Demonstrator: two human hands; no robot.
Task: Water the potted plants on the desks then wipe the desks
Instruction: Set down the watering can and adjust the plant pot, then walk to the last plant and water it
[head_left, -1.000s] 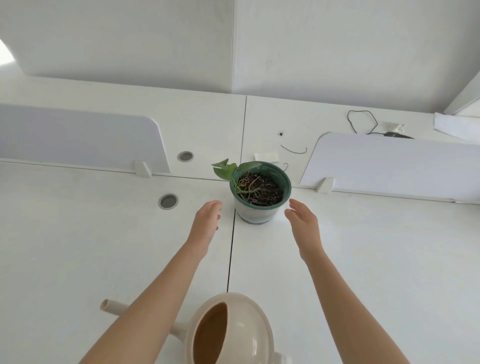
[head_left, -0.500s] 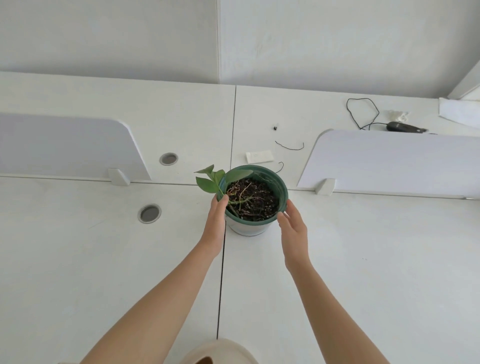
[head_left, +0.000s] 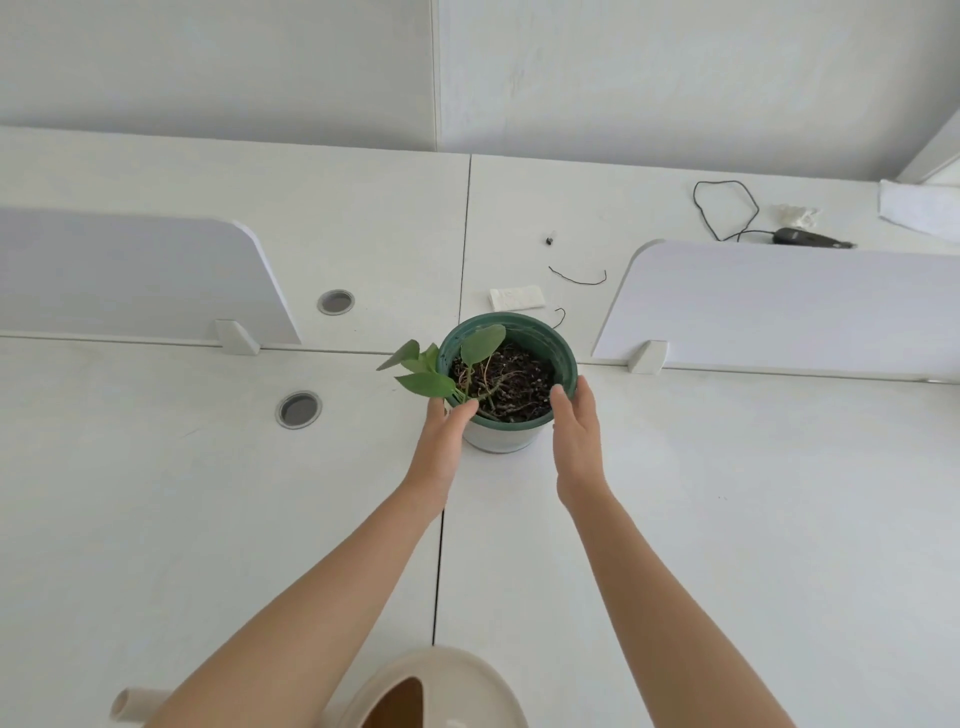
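Pot: round dark-green plastic pot of soil (head_left: 563, 358) is sitting on the smooth white surface (head_left: 753, 493), at the seam.
Hands: left hand (head_left: 441, 447) and right hand (head_left: 576, 441) are now gripping its rim, fingers curled.
Change: cream watering can (head_left: 441, 691) is showing more at the bottom edge.

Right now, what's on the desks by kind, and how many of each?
Potted plant: 1
Watering can: 1
Divider panels: 2
Round cable holes: 2
White paper slip: 1
Corded black device: 1
Loose black wire bits: 2
Total: 10
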